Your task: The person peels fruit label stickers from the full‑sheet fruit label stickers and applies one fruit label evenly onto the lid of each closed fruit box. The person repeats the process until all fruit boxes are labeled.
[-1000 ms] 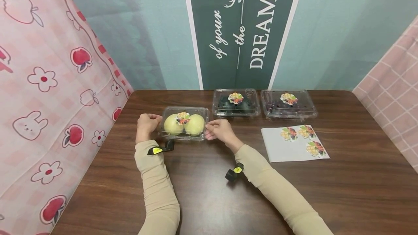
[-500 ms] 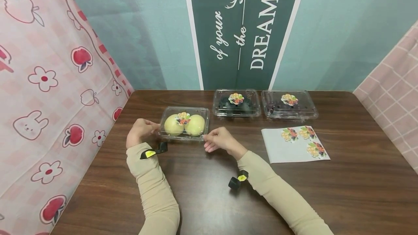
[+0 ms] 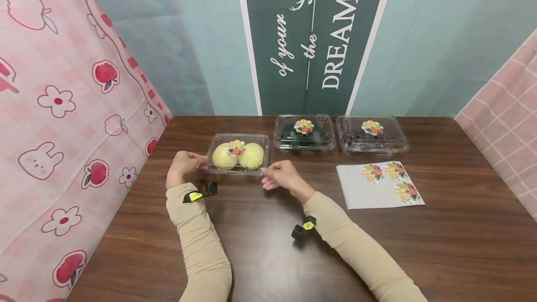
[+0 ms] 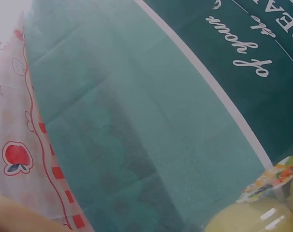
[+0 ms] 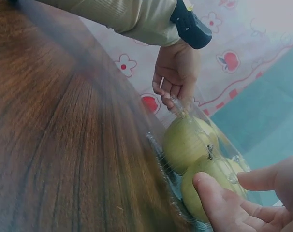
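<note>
A clear plastic clamshell box point(image 3: 238, 154) holds two yellow-green pears point(image 5: 185, 144), with a fruit sticker point(image 3: 237, 148) on its lid. My left hand point(image 3: 185, 168) pinches the box's left edge; the right wrist view shows that left hand point(image 5: 178, 72) with its fingers curled at the rim. At the front right corner, my right hand point(image 3: 283, 176) pinches the box between thumb and finger. Up close, the right hand's point(image 5: 253, 203) thumb and finger lie either side of the plastic. Whether the box is off the table cannot be told.
Two more stickered clear boxes stand along the back edge, one with dark contents point(image 3: 304, 136), one with purplish contents point(image 3: 371, 139). A white sheet point(image 3: 356, 188) with several fruit stickers lies to the right on the brown wooden table point(image 3: 268, 255). Cloth hangs behind and at both sides.
Both hands first shifted nearer to me along the box's sides, the left also moving outward. Since half a second ago, the box has moved slightly away from me with both hands on it.
</note>
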`<state>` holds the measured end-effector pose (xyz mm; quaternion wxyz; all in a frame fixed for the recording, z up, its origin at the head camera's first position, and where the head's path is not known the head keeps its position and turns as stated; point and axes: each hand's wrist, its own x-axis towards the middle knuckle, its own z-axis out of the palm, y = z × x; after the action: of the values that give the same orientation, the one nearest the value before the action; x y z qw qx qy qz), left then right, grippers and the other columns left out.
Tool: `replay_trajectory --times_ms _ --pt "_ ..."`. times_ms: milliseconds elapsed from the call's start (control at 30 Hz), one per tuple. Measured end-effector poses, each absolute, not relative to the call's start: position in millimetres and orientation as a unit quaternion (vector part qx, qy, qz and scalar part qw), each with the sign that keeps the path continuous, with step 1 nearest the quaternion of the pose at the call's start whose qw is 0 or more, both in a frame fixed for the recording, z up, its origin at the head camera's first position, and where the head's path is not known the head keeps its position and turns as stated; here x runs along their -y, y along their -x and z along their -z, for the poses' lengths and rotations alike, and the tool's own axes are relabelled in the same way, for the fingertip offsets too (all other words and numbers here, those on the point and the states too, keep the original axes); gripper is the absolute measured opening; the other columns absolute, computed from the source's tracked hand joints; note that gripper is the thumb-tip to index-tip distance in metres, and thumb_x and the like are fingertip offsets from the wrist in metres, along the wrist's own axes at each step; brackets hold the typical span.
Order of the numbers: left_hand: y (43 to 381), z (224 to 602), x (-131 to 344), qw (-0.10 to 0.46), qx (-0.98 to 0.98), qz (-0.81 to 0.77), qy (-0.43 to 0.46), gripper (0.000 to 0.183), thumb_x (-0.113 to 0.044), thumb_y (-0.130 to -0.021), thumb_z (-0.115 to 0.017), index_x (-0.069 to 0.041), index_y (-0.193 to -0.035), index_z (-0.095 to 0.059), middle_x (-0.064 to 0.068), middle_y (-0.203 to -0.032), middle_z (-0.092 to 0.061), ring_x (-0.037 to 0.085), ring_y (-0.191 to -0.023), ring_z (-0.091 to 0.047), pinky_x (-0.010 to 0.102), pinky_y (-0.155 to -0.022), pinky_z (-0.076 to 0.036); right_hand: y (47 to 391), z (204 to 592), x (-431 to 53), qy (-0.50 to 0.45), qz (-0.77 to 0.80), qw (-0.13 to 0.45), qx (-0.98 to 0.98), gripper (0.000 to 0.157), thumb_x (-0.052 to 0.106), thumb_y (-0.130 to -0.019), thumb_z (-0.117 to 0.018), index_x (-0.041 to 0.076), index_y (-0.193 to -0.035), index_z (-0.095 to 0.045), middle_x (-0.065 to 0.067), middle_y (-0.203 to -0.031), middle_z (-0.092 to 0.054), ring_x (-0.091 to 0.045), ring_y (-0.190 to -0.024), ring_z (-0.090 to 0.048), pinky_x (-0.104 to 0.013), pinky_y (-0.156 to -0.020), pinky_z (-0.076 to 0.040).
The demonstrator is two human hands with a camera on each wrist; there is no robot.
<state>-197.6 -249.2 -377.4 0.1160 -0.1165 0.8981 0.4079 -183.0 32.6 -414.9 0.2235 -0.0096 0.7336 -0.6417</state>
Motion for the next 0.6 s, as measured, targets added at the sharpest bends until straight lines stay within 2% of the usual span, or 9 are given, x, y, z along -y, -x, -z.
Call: replay_trajectory --times_ms 100,267,400,533,600 --pt "199.8 380.8 247.9 0.112 -0.891 -0.423 0.123 0.038 -0.025 -0.096 -0.056 0.008 -0.111 -0.066 -0.008 -0.069 -0.065 0.013 -0.079 -0.052 0.024 -0.071 -0.04 185.7 415.7 -31.9 0.002 0.646 0.217 -0.732 0.032 0.01 -0.096 -0.056 -0.02 -0.108 -0.058 -0.005 -0.064 -0.068 -0.008 -0.051 -0.064 -0.027 -0.059 -0.059" --pt "203.9 386.3 246.2 0.098 -0.882 -0.44 0.135 0.04 -0.025 -0.096 -0.056 0.008 -0.117 -0.064 -0.012 -0.066 -0.065 0.008 -0.081 -0.056 0.025 -0.081 -0.044 191.7 419.9 -30.7 -0.005 0.649 0.215 -0.73 0.034 0.012 -0.098 -0.054 -0.02 -0.108 -0.058 -0.015 -0.07 -0.072 -0.009 -0.051 -0.065 -0.029 -0.06 -0.06" --pt "206.1 389.7 243.3 0.073 -0.88 -0.445 0.148 0.04 -0.025 -0.096 -0.057 0.008 -0.115 -0.065 -0.004 -0.071 -0.069 0.017 -0.089 -0.063 0.031 -0.091 -0.046 194.5 421.4 -28.8 -0.006 0.65 0.212 -0.73 0.034 0.013 -0.099 -0.052 -0.02 -0.106 -0.059 -0.012 -0.068 -0.071 -0.009 -0.051 -0.065 -0.03 -0.061 -0.06" --pt "208.1 392.4 241.2 0.053 -0.881 -0.443 0.158 0.04 -0.028 -0.096 -0.057 0.007 -0.114 -0.066 0.002 -0.076 -0.072 0.026 -0.1 -0.064 0.038 -0.097 -0.047 196.2 420.5 -26.7 -0.007 0.65 0.205 -0.732 0.034 0.013 -0.099 -0.051 -0.019 -0.105 -0.059 -0.008 -0.065 -0.07 -0.008 -0.051 -0.064 -0.029 -0.06 -0.06" --pt "209.4 393.9 240.6 0.042 -0.883 -0.44 0.158 0.041 -0.029 -0.096 -0.056 0.007 -0.113 -0.066 -0.001 -0.073 -0.071 0.027 -0.1 -0.062 0.039 -0.098 -0.046 197.6 420.4 -25.8 -0.01 0.651 0.203 -0.731 0.034 0.014 -0.1 -0.05 -0.019 -0.105 -0.059 -0.007 -0.064 -0.07 -0.008 -0.05 -0.064 -0.029 -0.06 -0.06"
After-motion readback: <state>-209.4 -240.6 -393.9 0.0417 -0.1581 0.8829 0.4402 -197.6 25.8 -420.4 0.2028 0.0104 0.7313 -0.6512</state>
